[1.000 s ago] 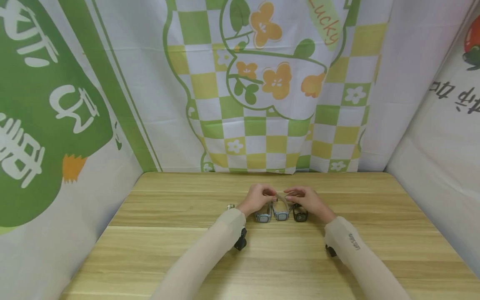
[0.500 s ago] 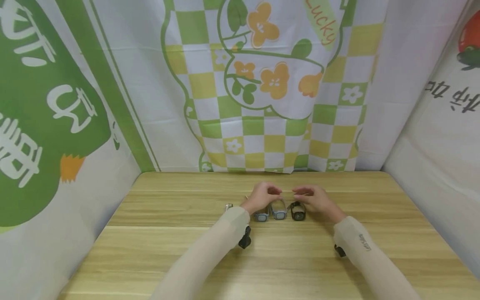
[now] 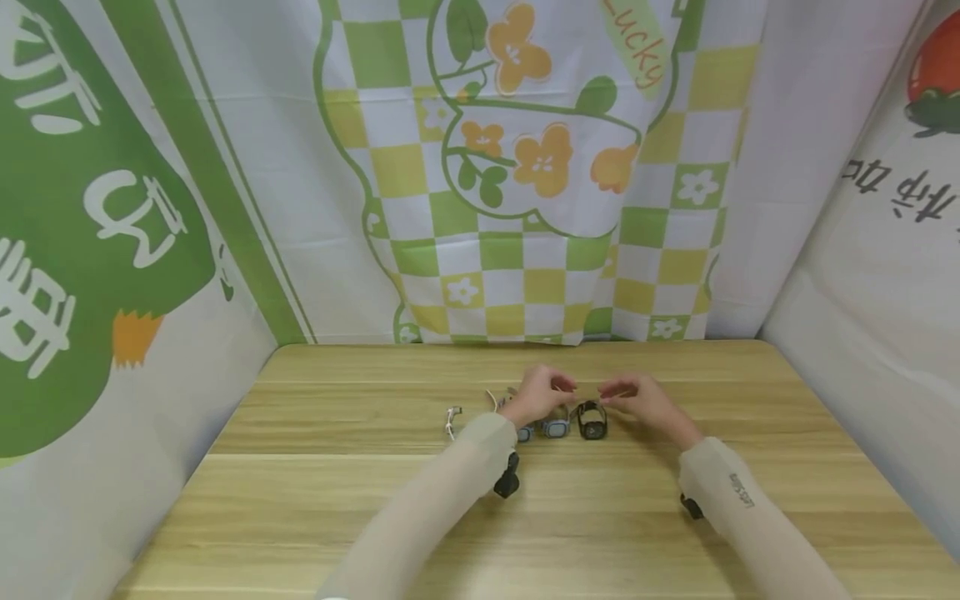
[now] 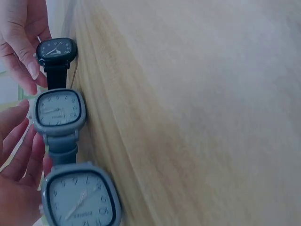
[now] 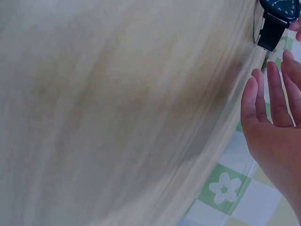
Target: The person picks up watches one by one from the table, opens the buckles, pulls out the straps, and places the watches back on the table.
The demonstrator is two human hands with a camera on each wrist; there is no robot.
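A black wristwatch (image 3: 592, 430) stands on the table at the right end of a row, its strap looped behind the face. Left of it are a grey-blue wristwatch (image 3: 556, 429) and a second grey-blue wristwatch (image 4: 82, 200), partly hidden by the left arm in the head view. My left hand (image 3: 542, 393) hovers behind the middle watch, fingers loosely bent, thumb and fingers apart in the left wrist view. My right hand (image 3: 641, 400) is just behind and right of the black watch. In the right wrist view, its fingers (image 5: 277, 101) extend towards that watch's strap and grip nothing.
A thin silvery-white item (image 3: 452, 422), too small to identify, lies left of the row. Some pale strap-like piece (image 3: 492, 400) shows behind the left wrist. The wooden table (image 3: 337, 500) meets a patterned cloth (image 3: 502, 283) at its back edge.
Both hands have shifted right, from the middle watch's strap towards the black watch. The left fingers have left the middle strap. The head view has turned slightly; the watches still stand in a row.
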